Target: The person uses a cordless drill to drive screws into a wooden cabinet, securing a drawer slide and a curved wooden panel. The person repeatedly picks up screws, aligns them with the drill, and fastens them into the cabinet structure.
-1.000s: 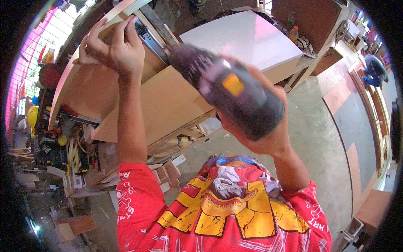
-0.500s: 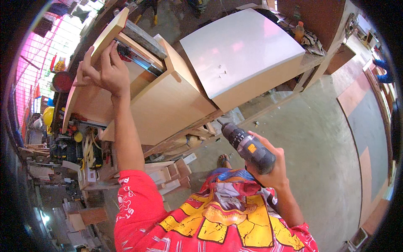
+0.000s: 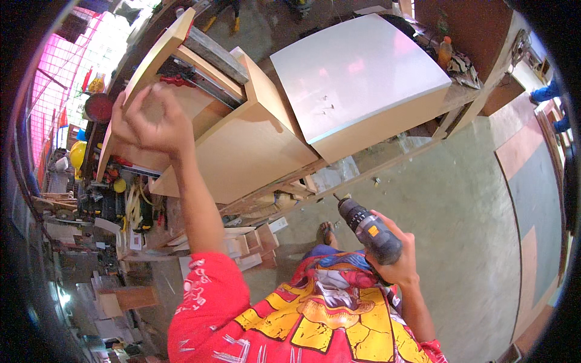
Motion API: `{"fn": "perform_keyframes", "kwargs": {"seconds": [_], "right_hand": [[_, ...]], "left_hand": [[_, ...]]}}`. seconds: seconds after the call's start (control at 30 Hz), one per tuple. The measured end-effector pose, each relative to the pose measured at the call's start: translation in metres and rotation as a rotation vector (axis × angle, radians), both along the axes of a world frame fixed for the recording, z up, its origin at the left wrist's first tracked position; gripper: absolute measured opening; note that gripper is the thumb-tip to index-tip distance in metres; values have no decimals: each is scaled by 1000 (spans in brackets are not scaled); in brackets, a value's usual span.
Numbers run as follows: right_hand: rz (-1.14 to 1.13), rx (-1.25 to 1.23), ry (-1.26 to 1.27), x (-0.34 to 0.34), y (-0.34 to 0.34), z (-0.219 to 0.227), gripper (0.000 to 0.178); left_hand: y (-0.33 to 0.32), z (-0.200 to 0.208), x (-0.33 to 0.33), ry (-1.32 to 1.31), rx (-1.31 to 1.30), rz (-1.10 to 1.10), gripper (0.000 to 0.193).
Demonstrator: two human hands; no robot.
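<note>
My right hand [image 3: 393,254] grips a dark cordless drill [image 3: 369,230], whose bit points up and left, apart from the furniture. At the pulled-out drawer of a light wood cabinet [image 3: 242,151], my left hand [image 3: 154,124] has its fingers bent and spread beside the inner face of the drawer front [image 3: 160,51]; I cannot tell whether they touch it. No object shows in that hand. Past its fingers runs a metal drawer slide [image 3: 215,92], with a red part [image 3: 175,80] near the front end. A grey bar [image 3: 215,53] lies along the drawer's far side.
Several small screws [image 3: 327,109] lie on a white-topped cabinet [image 3: 363,66] to the right. Behind it stands an orange bottle [image 3: 445,51]. Wood offcuts [image 3: 251,245] are stacked below, and large boards [image 3: 532,199] lie on the floor at right.
My left hand has drawn back from the drawer slide, where its fingertips were, and its fingers have curled. The drill has shifted right and slightly down; the whole view has moved a little.
</note>
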State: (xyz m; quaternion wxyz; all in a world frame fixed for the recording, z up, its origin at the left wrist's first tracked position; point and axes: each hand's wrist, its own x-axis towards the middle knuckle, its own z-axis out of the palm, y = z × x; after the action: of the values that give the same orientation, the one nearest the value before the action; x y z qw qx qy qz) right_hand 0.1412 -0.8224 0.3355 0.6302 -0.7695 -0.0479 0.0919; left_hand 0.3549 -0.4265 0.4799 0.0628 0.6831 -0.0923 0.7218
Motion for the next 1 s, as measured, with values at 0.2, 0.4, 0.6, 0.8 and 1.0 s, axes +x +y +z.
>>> {"fn": "perform_keyframes", "kwargs": {"seconds": [0.2, 0.4, 0.6, 0.8, 1.0], "right_hand": [[-83, -14, -19, -5, -7, -7, 68], [-143, -20, 59, -9, -9, -13, 67], [-123, -63, 16, -10, -1, -12, 66], [-143, -21, 116, -21, 1, -21, 65], [-195, -6, 111, -23, -3, -26, 65]], "left_hand": [[-22, -48, -45, 255, -1152, -716, 15], [-26, -53, -34, 578, -1115, -550, 15], [-21, -69, 13, 473, -347, 29, 68], [-19, -87, 40, 316, -345, 16, 77], [-22, -89, 41, 305, -342, 6, 76]]}}
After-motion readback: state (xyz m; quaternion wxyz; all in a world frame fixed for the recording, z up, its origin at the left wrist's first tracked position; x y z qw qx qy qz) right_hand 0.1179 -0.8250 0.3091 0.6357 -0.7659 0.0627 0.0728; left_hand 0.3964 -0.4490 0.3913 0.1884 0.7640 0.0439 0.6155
